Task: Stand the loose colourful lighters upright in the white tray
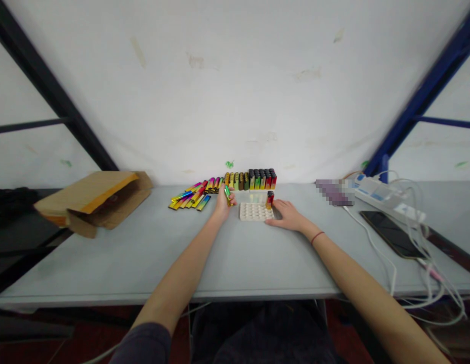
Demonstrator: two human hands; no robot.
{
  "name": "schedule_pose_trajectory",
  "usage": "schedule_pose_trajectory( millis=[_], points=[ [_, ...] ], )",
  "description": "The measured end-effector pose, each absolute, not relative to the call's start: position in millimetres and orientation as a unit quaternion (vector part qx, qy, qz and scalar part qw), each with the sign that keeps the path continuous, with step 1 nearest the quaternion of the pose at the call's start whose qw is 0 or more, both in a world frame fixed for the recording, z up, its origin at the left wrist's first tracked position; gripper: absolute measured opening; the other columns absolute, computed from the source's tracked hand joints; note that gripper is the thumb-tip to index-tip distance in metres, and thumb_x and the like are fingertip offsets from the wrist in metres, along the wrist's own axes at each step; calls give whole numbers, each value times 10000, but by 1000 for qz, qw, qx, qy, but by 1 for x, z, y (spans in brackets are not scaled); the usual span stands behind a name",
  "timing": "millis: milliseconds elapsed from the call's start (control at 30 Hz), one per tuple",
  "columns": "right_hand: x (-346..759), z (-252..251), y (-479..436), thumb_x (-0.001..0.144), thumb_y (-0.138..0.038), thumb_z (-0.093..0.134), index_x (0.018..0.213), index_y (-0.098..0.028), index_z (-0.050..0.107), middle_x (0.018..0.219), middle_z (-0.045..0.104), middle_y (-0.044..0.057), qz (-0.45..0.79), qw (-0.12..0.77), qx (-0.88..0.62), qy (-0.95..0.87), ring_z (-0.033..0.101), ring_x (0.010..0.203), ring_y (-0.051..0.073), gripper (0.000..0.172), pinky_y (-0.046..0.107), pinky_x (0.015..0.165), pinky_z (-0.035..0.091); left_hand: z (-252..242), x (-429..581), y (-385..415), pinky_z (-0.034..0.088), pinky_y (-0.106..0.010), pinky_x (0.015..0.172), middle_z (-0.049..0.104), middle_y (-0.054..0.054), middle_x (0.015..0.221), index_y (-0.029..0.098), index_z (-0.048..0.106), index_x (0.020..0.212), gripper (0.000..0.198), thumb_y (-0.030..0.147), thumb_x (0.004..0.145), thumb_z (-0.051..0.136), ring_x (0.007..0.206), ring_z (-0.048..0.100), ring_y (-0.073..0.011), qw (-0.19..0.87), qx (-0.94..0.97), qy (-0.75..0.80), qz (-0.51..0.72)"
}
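Two bare arms reach across a smooth grey desk [143, 263], below a scuffed white wall [235, 91] with a black metal frame [48, 86] at the left. Near the desk's left edge, a creased kraft paper mailer [94, 202] lies open, with a yellow-orange inner flap. Right of it, loose lighters [191, 197] with glossy rainbow bodies lie in a fan. The left hand [223, 205] holds a green metallic lighter [227, 195], its fingers [222, 194] curled around the slim body. Behind it, a row of upright lighters [250, 180] lines the desk's far edge, their black caps shining. A white tray [256, 212] with round recesses sits just in front of them, and an upright red lighter [270, 199] stands at its far right corner. The right hand [286, 215] lies palm-down beside the tray, its fingers [275, 208] extended and loosely together. A thin red cord [317, 237] circles that wrist. Further right are a pixelated, unreadable object [333, 192], a white power strip [382, 194], a black phone [390, 233] and tangled white cables [375, 242]. A blue metal frame [420, 96] rises at the right.
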State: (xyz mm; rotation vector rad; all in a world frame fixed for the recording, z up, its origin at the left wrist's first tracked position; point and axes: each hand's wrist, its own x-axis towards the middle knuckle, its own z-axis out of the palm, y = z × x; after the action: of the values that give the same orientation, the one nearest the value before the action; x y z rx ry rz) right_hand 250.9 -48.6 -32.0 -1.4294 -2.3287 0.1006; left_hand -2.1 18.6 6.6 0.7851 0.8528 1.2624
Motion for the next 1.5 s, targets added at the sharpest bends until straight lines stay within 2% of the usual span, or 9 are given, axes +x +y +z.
schedule_pose_trajectory(
  millis=[200,300,400,633,800,1033,1267,1500],
  points=[
    [252,-33,-48,825,-663,617,1288,-146,547,1291,615,189,39,203,-511,-834,564,1178,358,697,488,1015,403,12,-3,16,186,-185,333,348,93,437,212,432,682,468,652,836,476,301,265,-54,662,346,391,538],
    [251,-33,-48,826,-650,621,1300,-155,544,1289,619,186,38,205,-510,-834,566,1178,357,690,491,1015,403,14,-3,13,125,-188,324,271,96,399,218,397,630,487,648,859,401,285,191,-54,666,343,414,517],
    [251,-33,-49,826,-642,623,1317,-157,536,1295,618,185,36,204,-513,-833,565,1180,359,695,496,1019,400,14,-1,11,96,-187,325,204,102,384,224,355,600,456,571,896,343,284,142,-54,657,339,438,511],
    [251,-32,-49,824,-656,613,1339,-152,522,1327,601,192,41,198,-518,-831,548,1213,367,726,509,1041,388,12,5,9,99,-182,337,235,94,390,223,345,623,397,457,934,268,285,135,-57,614,354,476,521],
    [251,-31,-50,820,-669,611,1353,-133,513,1355,581,206,41,199,-521,-829,534,1238,372,762,504,1058,376,11,7,9,97,-187,336,245,94,398,227,351,638,381,477,919,286,294,136,-60,610,351,480,524],
    [251,-33,-49,825,-665,609,1338,-153,523,1323,600,193,43,203,-517,-830,549,1212,364,730,508,1042,387,8,7,9,112,-183,337,244,94,402,223,364,641,371,454,924,295,296,149,-59,598,361,470,539],
    [251,-32,-49,826,-650,617,1334,-166,524,1321,604,186,38,203,-515,-832,548,1212,364,708,510,1037,389,8,4,11,120,-183,331,248,95,397,221,383,621,489,629,890,359,293,167,-52,605,358,464,539],
    [251,-31,-49,826,-665,610,1324,-125,523,1321,595,205,40,191,-519,-832,553,1194,365,740,497,1033,394,9,6,9,122,-178,329,241,95,392,222,363,619,387,457,922,314,291,147,-57,602,356,475,534]
  ],
)
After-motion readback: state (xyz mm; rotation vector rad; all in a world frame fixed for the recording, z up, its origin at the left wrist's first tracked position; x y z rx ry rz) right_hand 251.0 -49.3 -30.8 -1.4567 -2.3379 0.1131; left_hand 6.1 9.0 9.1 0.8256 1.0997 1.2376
